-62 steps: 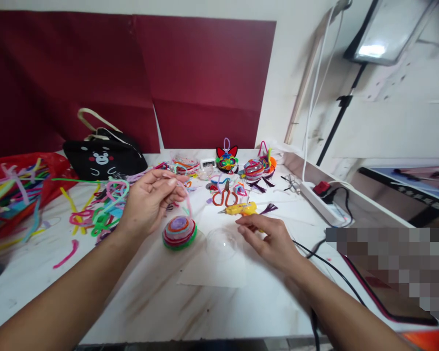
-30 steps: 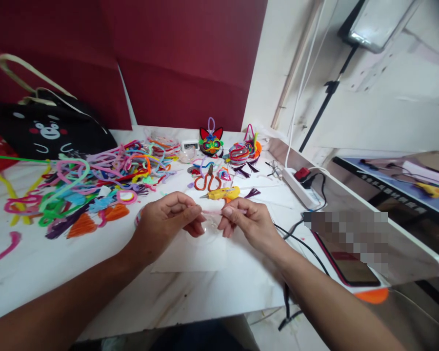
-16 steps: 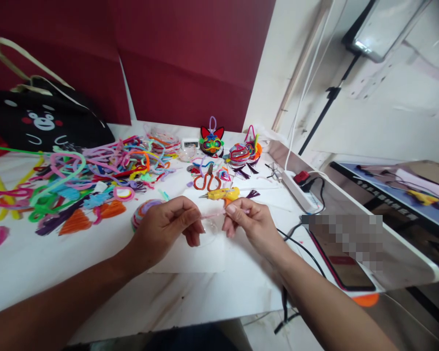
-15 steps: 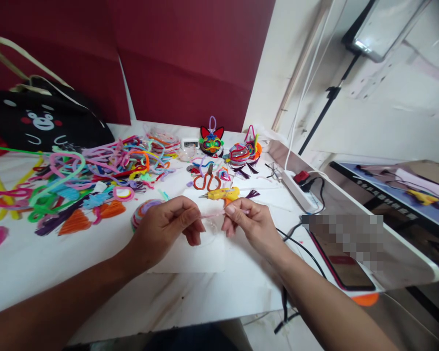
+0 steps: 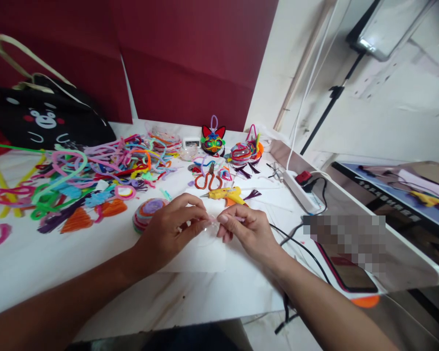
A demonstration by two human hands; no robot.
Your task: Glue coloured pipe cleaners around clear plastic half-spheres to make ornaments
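My left hand (image 5: 170, 231) and my right hand (image 5: 243, 231) meet over the white table (image 5: 205, 297), each pinching one end of a short pale pink pipe cleaner (image 5: 214, 220). Both hands are closed on it, fingertips close together. Just left of my left hand lies a round coil of many-coloured pipe cleaners (image 5: 146, 212). A yellow glue gun (image 5: 229, 194) lies right behind my hands. Under them a clear plastic dome (image 5: 205, 236) rests on a sheet of white paper (image 5: 201, 256).
A heap of loose coloured pipe cleaners (image 5: 88, 180) covers the table's left. Red scissors (image 5: 208, 179), finished pipe-cleaner figures (image 5: 212, 140) and a black bear bag (image 5: 44, 122) stand further back. A power strip (image 5: 300, 187), cables and a phone (image 5: 346, 273) lie at the right.
My right hand left the table and took the pipe cleaner's free end. Over the last half second both hands sank a little and came closer together.
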